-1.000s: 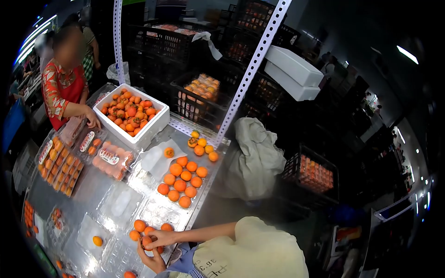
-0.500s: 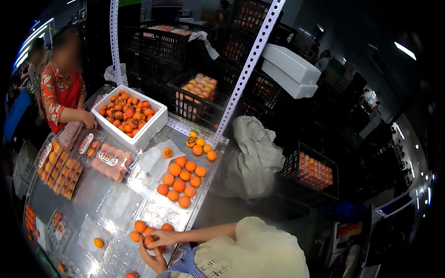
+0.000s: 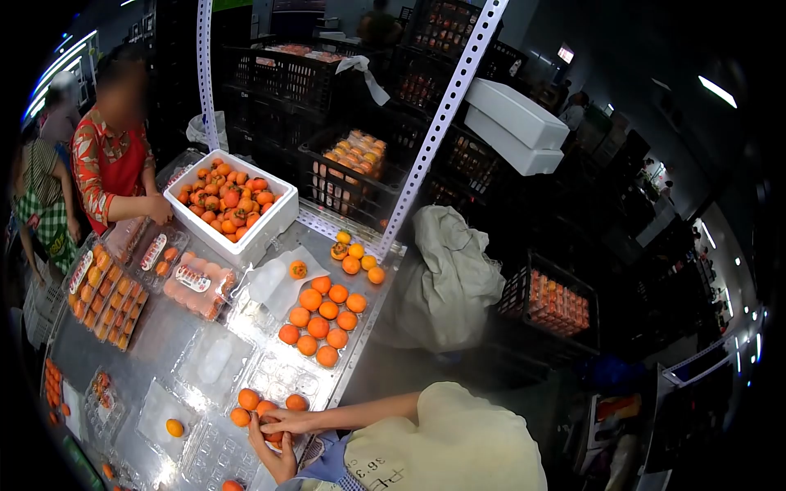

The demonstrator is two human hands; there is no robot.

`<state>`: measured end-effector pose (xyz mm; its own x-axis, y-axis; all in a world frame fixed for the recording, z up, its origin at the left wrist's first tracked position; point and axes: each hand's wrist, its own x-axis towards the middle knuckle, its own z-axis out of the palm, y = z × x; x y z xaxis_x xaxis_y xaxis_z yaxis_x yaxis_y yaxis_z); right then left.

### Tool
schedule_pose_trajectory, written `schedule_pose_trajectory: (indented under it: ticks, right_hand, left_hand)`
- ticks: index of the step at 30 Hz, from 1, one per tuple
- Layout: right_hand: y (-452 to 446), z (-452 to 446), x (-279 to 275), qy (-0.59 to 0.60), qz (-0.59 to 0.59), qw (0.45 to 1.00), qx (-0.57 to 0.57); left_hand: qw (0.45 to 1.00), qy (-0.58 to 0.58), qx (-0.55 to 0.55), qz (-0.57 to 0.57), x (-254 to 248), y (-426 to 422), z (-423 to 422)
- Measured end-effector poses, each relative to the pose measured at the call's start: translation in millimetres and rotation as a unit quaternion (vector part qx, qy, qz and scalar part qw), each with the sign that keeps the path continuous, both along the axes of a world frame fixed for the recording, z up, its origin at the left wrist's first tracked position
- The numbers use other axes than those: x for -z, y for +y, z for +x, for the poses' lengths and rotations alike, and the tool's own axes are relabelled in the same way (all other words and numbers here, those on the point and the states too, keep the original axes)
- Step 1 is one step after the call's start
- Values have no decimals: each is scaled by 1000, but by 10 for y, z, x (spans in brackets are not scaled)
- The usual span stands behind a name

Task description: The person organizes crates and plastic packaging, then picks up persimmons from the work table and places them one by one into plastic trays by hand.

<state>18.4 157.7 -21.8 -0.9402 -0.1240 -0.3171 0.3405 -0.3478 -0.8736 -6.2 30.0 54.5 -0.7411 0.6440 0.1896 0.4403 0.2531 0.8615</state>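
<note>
My right hand [image 3: 288,421] reaches in from the right, with its fingers curled over an orange persimmon. From below, my left hand [image 3: 274,460] wraps round the fruit in the same cluster; the fingers of both hands hide most of it. Close beside them sit several more persimmons [image 3: 249,398] in a clear plastic tray. Another filled set of persimmons [image 3: 318,324] lies in rows farther up the metal table [image 3: 164,331]. Between the two groups is a shiny clear plastic tray part [image 3: 282,372].
A white foam box [image 3: 274,219] heaped with persimmons stands at the back. Packed clear boxes [image 3: 106,299] are stacked on the left. A perforated metal post [image 3: 434,139] rises from the table edge. A person in a red apron [image 3: 127,176] stands across the table.
My right hand has shifted slightly and now covers more of the fruit. In the far left background, a person in a green checked apron has come into clearer view.
</note>
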Motion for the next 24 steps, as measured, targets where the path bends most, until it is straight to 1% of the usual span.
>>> schedule_pose_trajectory:
  ticks: [2,7,8,10,14,17,22,24]
  right_hand:
    - [-43,-43,140,45,-27,998,23]
    - [114,61,-390,-15,-59,998,-19]
    - [125,69,-451,-25,-69,997,-27]
    - [108,90,-522,-29,-82,996,-7]
    - [80,103,-527,-34,-114,993,21]
    - [114,125,-672,-43,-130,991,-10]
    - [91,104,-530,-48,-114,992,-10]
    - [99,96,-446,-49,-112,992,-14]
  left_hand:
    - [1000,-27,4,12,-13,-1,2]
    - [988,-124,-1,92,58,-6,0]
    - [987,-132,-3,92,54,-9,2]
    - [985,-148,-6,94,65,-14,2]
    - [991,-118,-14,65,229,-75,-52]
    - [990,-123,-13,62,218,-83,-59]
    - [988,-135,-30,61,203,-74,-53]
    - [985,-148,-55,74,221,-48,-29]
